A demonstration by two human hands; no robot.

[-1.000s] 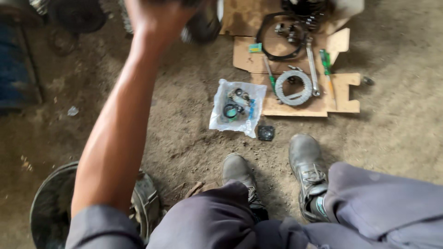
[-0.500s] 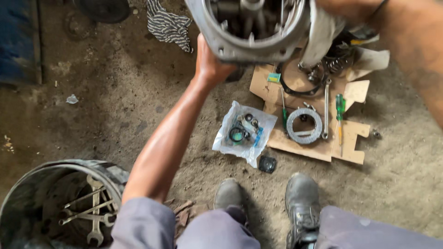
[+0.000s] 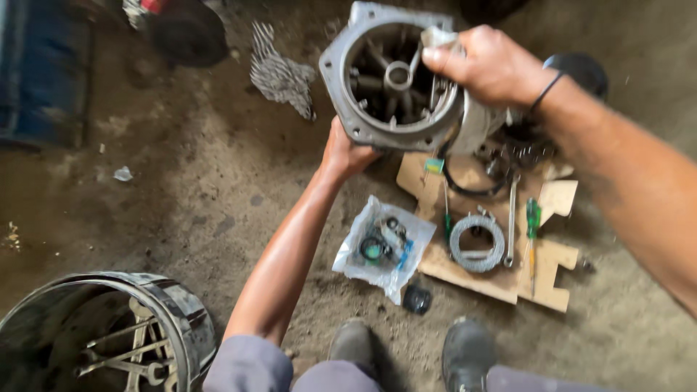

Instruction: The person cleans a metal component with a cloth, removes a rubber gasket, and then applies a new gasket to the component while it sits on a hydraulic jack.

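Grey cast metal filled the grip: the right hand had its fingers closed over the far rim of a round metal housing, pinching what looked like a scrap of pale cloth against the edge, though blur made that hard to confirm. Opposite those fingers, the left hand cupped the housing from underneath, fingers wrapped out of sight behind the flange, so the casting hung well above the dirt floor with its open mouth tilted toward the camera. Wiping such a bore would go best with the lower hand staying firm while the upper one worked round the rim. The left forearm ran straight up from the knee; the right arm came in bent from the side. Below the fingers lay a cardboard sheet bearing a ring gasket, a spanner and a green-handled screwdriver, with a plastic bag of small parts beside it. Farther off stood a bucket of tools.
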